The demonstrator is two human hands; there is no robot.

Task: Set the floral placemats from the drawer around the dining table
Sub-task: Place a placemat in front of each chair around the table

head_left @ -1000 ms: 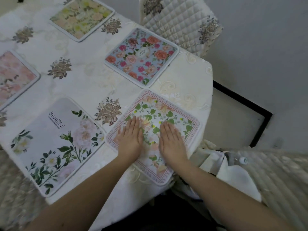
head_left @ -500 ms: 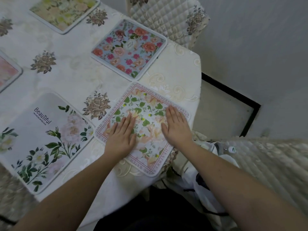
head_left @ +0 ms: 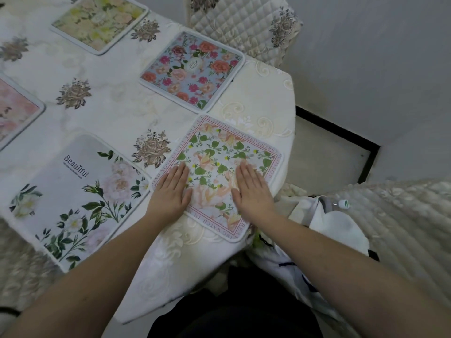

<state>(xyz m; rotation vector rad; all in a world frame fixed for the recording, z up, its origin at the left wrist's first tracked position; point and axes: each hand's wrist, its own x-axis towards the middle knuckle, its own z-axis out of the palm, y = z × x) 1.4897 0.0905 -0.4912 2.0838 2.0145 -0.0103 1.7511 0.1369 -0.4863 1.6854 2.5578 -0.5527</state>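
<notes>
A square placemat [head_left: 217, 154] with green leaves, peach flowers and a pink lettered border lies at the near right corner of the dining table [head_left: 117, 113]. My left hand [head_left: 170, 191] presses flat on its left part. My right hand [head_left: 252, 191] lies flat on its right part. All fingers are straight. Other floral placemats lie around: a white one marked "Beautiful" [head_left: 80, 191] to the left, a blue one with red and pink roses [head_left: 192, 69] beyond, a yellow-green one [head_left: 100, 20] at the far side, and a pink one [head_left: 14, 111] at the left edge.
A quilted chair back [head_left: 244, 23] stands behind the table's far right. A white bag [head_left: 334, 223] with a bottle cap [head_left: 344, 203] sits on a quilted seat at my right. The table's edge runs close to the near placemat's right side.
My two hands have slid apart across the near placemat, the left one leftward and the right one rightward, staying flat on it.
</notes>
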